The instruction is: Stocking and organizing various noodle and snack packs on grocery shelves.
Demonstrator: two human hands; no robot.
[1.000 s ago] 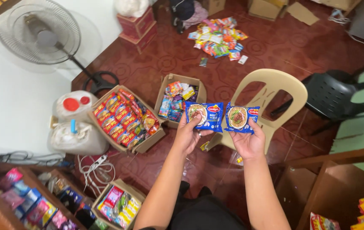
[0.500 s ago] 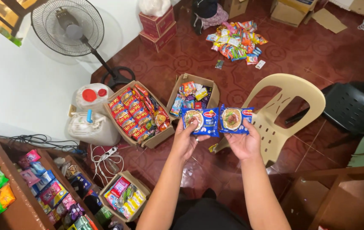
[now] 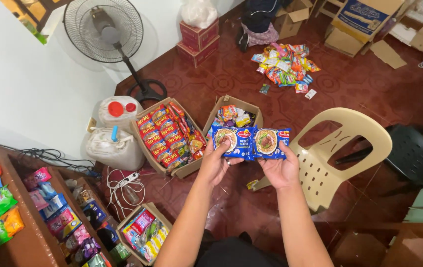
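1. Your left hand (image 3: 216, 163) grips a blue noodle packet (image 3: 232, 141), fingers curled under its near edge and thumb pressed on its face.
2. Your right hand (image 3: 279, 168) grips a second blue packet (image 3: 269, 143), thumb on the front near the right corner, fingers closed behind it.
3. The two packets sit side by side, inner edges touching, held flat and face up above the red floor (image 3: 350, 89).
4. Just beyond the packets lies an open box (image 3: 233, 114) of mixed snacks; its near end is hidden behind the left packet.
5. Left of that, a bigger box (image 3: 168, 136) is packed with rows of red packets.
6. Further left stand two white jugs (image 3: 115, 133), one with a red cap, the nearer with a blue one.
7. A standing fan (image 3: 103, 29) is at the far left by the white wall.
8. On your right, a beige plastic chair (image 3: 337, 148) stands just beside your right hand, and a dark chair (image 3: 416, 153) sits past it.
9. Far across the floor, a loose heap of snack packets (image 3: 286, 64) lies well apart from you.
10. Near left, a small box (image 3: 143, 232) of packets sits on the floor, beside a shelf (image 3: 28, 217) lined with colourful sachets.
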